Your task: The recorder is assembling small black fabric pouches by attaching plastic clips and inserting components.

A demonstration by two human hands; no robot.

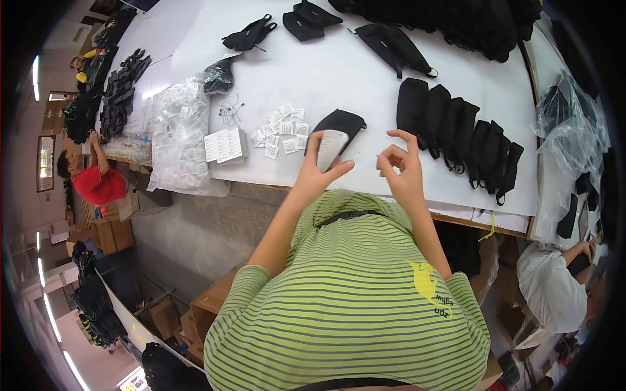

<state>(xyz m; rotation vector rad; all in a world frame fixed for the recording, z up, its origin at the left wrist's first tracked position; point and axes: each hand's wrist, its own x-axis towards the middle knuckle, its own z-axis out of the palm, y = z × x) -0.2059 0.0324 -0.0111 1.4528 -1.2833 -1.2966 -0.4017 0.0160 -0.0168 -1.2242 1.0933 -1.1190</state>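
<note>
Tabletop [287, 78] edge nr; L hand [314, 176] clamps white piece [333, 146], R hand [405, 177] grip unclear, gap btwn.

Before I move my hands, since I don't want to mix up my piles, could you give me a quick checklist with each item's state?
1. Left hand holding the white card: ok, between thumb and fingers.
2. Nearest black pouch on the table: ok, just beyond the left hand.
3. Right hand free: cannot tell; thumb and fingertip curl together, and anything between them is too small to see.
4. Small white labels gathered in one stack: not ok, they lie scattered.
5. Row of black pouches apart from those labels: ok, it lies off to the right.
</note>
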